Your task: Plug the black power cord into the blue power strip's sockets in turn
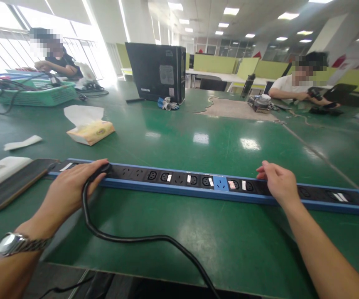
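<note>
- While the left hand [69, 189] reaches in palm-down, its grip is closed around the black plug [104, 169] at the left part of the strip [220, 183]; the cable [129, 238] curves from it to the desk's near edge
- The strip lies lengthwise across the desk [136, 220], sockets [179, 179] facing up
- White labels [169, 177] sit among the sockets, print too small to read; the PC tower [146, 77] behind also bears stickers [167, 75], illegible
- The right hand [281, 182] is over the strip's right half, fingers curled, grip narrow; whether it touches I cannot tell
</note>
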Demonstrator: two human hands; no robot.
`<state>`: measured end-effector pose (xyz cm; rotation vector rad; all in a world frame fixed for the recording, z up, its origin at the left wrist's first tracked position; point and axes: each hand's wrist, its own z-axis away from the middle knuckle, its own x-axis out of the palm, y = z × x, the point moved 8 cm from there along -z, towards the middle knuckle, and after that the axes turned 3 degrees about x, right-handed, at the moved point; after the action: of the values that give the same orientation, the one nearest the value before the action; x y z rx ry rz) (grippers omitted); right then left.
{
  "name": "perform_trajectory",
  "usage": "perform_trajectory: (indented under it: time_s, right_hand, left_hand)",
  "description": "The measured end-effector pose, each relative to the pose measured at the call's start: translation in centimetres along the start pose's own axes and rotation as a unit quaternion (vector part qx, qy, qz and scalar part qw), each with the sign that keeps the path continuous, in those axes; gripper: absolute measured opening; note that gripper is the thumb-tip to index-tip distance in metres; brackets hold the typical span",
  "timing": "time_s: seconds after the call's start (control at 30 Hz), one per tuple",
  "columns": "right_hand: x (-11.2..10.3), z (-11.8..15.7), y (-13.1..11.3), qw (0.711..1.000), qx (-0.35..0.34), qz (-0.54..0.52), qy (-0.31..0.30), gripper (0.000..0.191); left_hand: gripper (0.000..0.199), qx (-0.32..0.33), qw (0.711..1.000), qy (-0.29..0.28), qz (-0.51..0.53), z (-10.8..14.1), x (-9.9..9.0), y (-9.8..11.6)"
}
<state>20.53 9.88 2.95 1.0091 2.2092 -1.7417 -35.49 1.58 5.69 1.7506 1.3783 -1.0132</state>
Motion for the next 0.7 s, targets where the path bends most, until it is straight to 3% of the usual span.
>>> perform_trajectory:
  time_s: [0.23,0.43,0.5,0.57,0.63,0.7]
  right_hand:
    - [-0.1,0.1,-0.1,1.000,0.016,0.006,-0.002,0.045]
    - [0.0,0.1,-0.2,1.000,0.017,0.004,-0.006,0.044]
    - [0.0,0.1,-0.2,1.000,0.019,0.005,-0.006,0.044]
    - [0.0,0.1,-0.1,1.000,0.022,0.008,-0.005,0.045]
    - [0.0,0.0,-0.1,1.000,0.023,0.011,-0.005,0.045]
    - [0.0,0.0,0.1,1.000,0.024,0.007,-0.004,0.044]
  left_hand:
    - [0.044,0.019,0.999,-0.035,0.009,-0.9,0.5,1.2]
    - [0.050,0.013,0.992,-0.091,0.085,-0.3,0.5,-1.0]
    - [0.051,-0.033,0.994,-0.072,0.078,-0.6,-0.8,-2.2]
    - [0.049,-0.129,0.989,-0.022,0.073,-1.5,-2.3,-3.6]
    - [0.050,-0.192,0.977,-0.001,0.092,-3.0,-2.5,-3.8]
    - [0.058,-0.182,0.974,-0.076,0.115,-5.1,-0.5,-2.6]
